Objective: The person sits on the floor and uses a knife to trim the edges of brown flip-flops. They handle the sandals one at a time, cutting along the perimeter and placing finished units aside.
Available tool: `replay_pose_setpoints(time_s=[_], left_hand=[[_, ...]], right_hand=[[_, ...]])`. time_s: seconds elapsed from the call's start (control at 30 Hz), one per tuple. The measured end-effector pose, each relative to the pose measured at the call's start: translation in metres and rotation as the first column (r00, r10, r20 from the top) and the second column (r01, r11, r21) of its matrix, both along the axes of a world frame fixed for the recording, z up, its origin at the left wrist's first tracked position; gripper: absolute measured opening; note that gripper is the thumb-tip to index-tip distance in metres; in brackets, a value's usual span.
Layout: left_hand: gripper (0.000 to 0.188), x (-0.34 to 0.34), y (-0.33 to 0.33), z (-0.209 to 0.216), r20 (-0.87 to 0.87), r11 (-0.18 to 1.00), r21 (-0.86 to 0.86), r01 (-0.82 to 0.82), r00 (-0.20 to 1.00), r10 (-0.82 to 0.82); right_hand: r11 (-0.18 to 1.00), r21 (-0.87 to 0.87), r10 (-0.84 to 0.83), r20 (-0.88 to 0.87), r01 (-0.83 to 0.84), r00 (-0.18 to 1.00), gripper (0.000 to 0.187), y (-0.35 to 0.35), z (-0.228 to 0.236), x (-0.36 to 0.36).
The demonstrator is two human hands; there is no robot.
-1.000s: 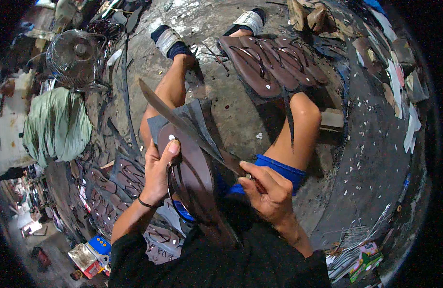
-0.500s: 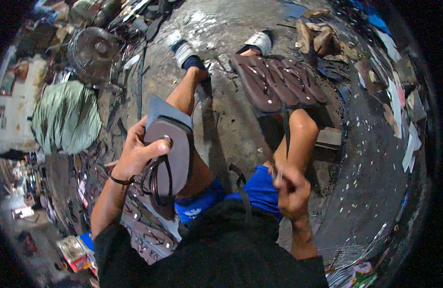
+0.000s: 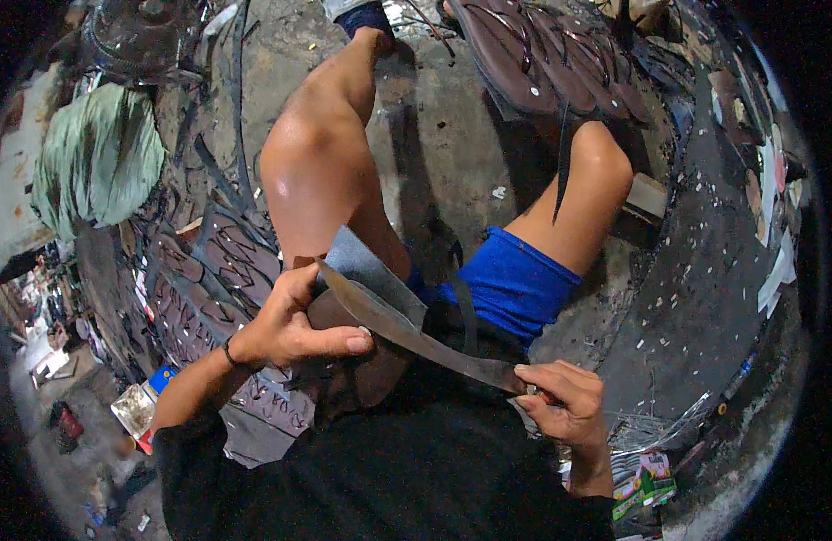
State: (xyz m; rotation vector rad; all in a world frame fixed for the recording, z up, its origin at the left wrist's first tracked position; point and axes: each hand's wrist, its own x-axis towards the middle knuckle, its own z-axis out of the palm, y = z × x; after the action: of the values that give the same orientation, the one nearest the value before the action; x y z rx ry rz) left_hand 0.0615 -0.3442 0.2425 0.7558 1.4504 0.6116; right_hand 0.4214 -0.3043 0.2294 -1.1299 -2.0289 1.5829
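My left hand [image 3: 298,329] grips a brown flip-flop [image 3: 330,308] over my lap, thumb pressed across it. A flat grey sole sheet [image 3: 371,268] juts past the flip-flop's far end. The long, slightly curved blade of a knife [image 3: 434,350] lies across the flip-flop and the sheet's edge, its tip close to my left fingers. Closed round the knife's near end is my right hand [image 3: 565,401], at the right of my lap. The blade hides part of the flip-flop, and I cannot tell how deep it cuts.
Several brown flip-flops [image 3: 506,63] stand in a row beyond my right knee, a black strip [image 3: 563,162] hanging from them. More flip-flops [image 3: 240,261] lie to my left. Green cloth [image 3: 100,162] and a fan [image 3: 141,41] stand at far left. Scraps litter the dark floor [image 3: 686,270].
My right hand has brought the knife up and left onto the flip-flop. My left hand has moved right and tilted the flip-flop. The view has shifted lower.
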Motion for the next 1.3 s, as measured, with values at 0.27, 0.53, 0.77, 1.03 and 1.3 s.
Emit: replay_pose_setpoints(time_s=[0.27, 0.53, 0.77, 1.03, 1.3], left_hand=[[0.056, 0.019, 0.039, 0.012, 0.128, 0.923, -0.073, 0.378, 0.921, -0.367], [0.052, 0.035, 0.065, 0.017, -0.017, 0.77, 0.122, 0.626, 0.777, -0.629], [0.053, 0.041, 0.097, 0.117, -0.482, 0.977, 0.067, 0.201, 0.864, -0.145], [0.054, 0.087, -0.001, -0.016, 0.031, 0.9, 0.253, -0.355, 0.933, 0.36], [0.047, 0.108, 0.061, -0.028, 0.373, 0.629, 0.044, -0.776, 0.597, 0.71]], right_hand=[[0.994, -0.105, 0.028, -0.017, -0.03, 0.999, 0.03, 0.033, 0.02, -0.036], [0.984, -0.088, 0.146, -0.092, -0.154, 0.985, 0.044, 0.049, 0.001, -0.066], [0.918, -0.378, -0.295, -0.445, 0.121, 0.845, 0.064, 0.035, -0.015, -0.076], [0.935, -0.258, -0.345, -0.489, 0.245, 0.801, 0.082, 0.017, -0.03, -0.082], [0.855, 0.075, -0.485, -0.233, 0.513, 0.843, 0.045, -0.026, -0.046, -0.057]])
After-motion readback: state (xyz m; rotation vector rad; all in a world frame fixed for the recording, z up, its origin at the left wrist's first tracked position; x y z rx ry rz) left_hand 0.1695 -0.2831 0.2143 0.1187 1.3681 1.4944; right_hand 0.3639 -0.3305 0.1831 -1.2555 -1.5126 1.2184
